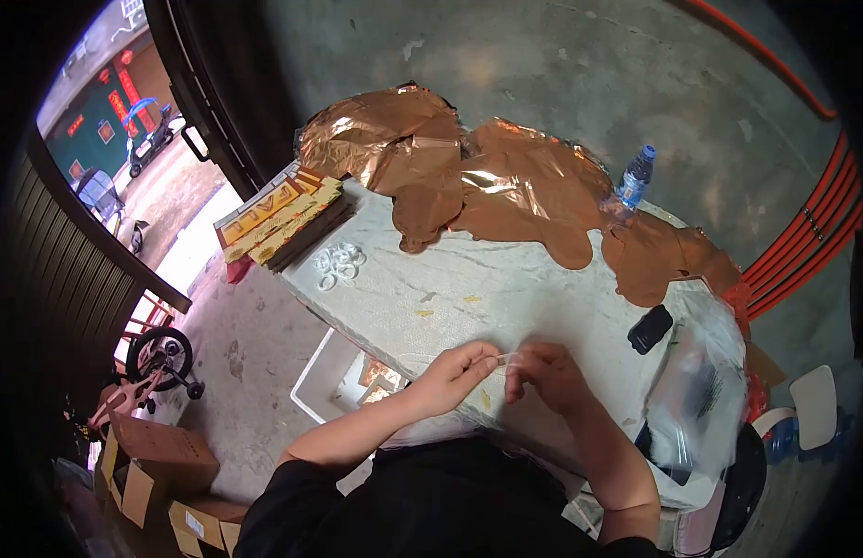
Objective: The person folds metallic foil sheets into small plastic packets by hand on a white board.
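Over the near edge of the white table (385,279), my left hand (457,377) pinches a thin whitish strip (506,357) between thumb and fingers. The strip runs across to my right hand (549,374), whose curled fingers close on its other end and look blurred. A thin pale loop lies on the tabletop beside my left hand. Several white rings (338,265) lie in a cluster farther left. Flat copper-coloured foil pieces (524,191) are spread along the far side of the table.
A stack of printed boxes (282,214) sits at the table's left corner. At right are a water bottle (635,177), a black object (650,329) and clear plastic bags (696,400). A white foam box (324,372) stands below the table. Cardboard boxes (161,456) stand on the floor.
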{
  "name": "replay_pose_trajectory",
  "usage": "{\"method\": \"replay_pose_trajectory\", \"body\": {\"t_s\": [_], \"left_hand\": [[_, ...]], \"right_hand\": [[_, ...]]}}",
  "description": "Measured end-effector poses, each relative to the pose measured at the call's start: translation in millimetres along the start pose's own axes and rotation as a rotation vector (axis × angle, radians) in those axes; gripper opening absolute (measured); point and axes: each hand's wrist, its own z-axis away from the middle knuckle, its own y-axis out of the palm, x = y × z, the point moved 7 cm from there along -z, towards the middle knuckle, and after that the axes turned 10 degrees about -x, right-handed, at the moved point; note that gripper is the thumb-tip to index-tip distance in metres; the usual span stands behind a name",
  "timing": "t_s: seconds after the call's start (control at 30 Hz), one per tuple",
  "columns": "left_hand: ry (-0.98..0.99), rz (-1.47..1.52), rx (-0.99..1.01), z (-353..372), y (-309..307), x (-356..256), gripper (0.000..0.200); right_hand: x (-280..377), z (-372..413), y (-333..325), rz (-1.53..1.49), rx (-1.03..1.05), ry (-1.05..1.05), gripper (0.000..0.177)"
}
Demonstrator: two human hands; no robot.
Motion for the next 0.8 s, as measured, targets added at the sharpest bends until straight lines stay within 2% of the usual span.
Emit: {"method": "replay_pose_trajectory", "body": {"t_s": [0.03,0.07,0.1,0.13,0.2,0.23,0.3,0.33,0.37,0.4,0.43,0.5,0.53,0.57,0.63,0.7,0.73,0.8], "left_hand": [[-0.029,-0.180,-0.027,1,-3,5,0.014],[-0.030,-0.178,-0.027,2,0,6,0.014],[0.074,-0.254,-0.033,4,6,1,0.013],[0.177,-0.329,-0.040,6,10,-5,0.013],[0.215,-0.357,-0.053,6,11,-18,0.012],[0.256,-0.388,-0.069,5,10,-26,0.012],[0.196,-0.387,-0.117,-2,1,-24,0.011],[0.176,-0.243,-0.112,-6,-1,-25,0.010],[0.156,-0.102,-0.104,-8,-1,-24,0.010],[0.090,-0.155,-0.040,-8,4,-15,0.012],[0.090,-0.156,-0.042,-7,5,-12,0.012],[0.374,-0.396,0.051,-2,18,-27,0.015],[0.284,-0.315,0.021,0,15,-27,0.017],[0.281,-0.316,0.022,0,14,-32,0.017],[0.160,-0.064,-0.077,-7,0,-37,0.017],[0.132,-0.094,-0.055,-10,-1,-30,0.018],[0.147,-0.161,0.012,-9,6,-21,0.018],[0.161,-0.223,0.085,-8,13,-15,0.018]], "right_hand": [[4,1,0,0.002,0.000,0.002,0.024],[8,0,-8,0.006,-0.094,-0.006,0.024],[11,0,-16,0.011,-0.188,-0.013,0.023],[12,-1,-13,0.012,-0.189,-0.011,0.023],[27,0,-12,0.328,-0.307,-0.255,0.023],[25,0,-16,0.328,-0.305,-0.252,0.023],[7,1,-8,0.503,0.031,-0.133,0.022],[7,2,-10,0.500,0.041,-0.131,0.022],[6,4,-10,0.304,0.066,-0.053,0.022],[7,7,-7,0.108,0.089,0.025,0.021],[12,6,-4,0.108,0.091,0.025,0.021],[33,2,-16,0.153,-0.176,-0.142,0.021],[30,2,-18,0.154,-0.179,-0.143,0.021],[22,1,-21,0.232,-0.179,-0.144,0.022],[23,2,-21,0.307,-0.175,-0.145,0.022],[20,11,-1,0.137,0.149,0.076,0.022],[20,10,0,0.137,0.148,0.078,0.022],[26,2,-16,0.098,-0.122,-0.045,0.022]]}}
